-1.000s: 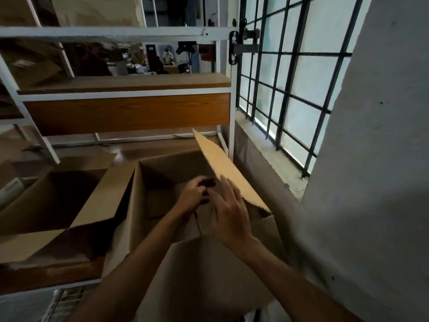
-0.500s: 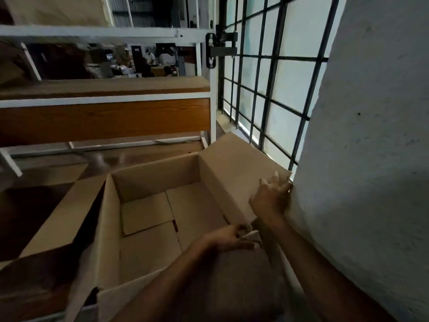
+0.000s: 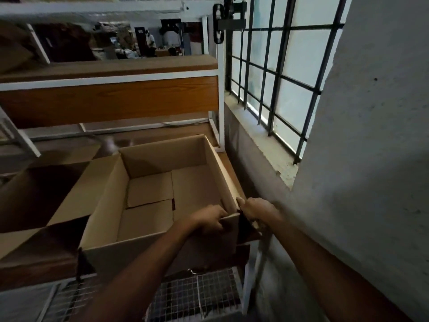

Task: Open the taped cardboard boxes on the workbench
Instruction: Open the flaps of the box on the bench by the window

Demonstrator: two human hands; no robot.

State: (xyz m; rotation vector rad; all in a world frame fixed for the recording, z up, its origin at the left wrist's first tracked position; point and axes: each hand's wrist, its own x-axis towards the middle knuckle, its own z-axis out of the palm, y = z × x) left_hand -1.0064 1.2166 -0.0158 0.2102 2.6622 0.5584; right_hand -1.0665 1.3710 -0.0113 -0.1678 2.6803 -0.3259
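Observation:
An open brown cardboard box [image 3: 148, 177] stands on the wooden workbench [image 3: 39, 268] in front of me, its inside empty and its bottom flaps showing. My left hand [image 3: 209, 220] grips the near right corner of the box, fingers curled over the top of the near wall. My right hand [image 3: 256, 209] holds the right side flap, which is folded down outside the box. A second open cardboard box [image 3: 34, 196] sits to the left, dark inside.
A white metal shelf frame [image 3: 111, 80] with wooden boards rises behind the boxes. A barred window [image 3: 278, 73] and a grey wall [image 3: 371, 159] close the right side. Wire mesh [image 3: 192, 296] lies below the bench edge.
The right flap went from standing up to folded down outside the box. My right hand dropped along it to the near corner; my left hand moved from the box's middle to that corner.

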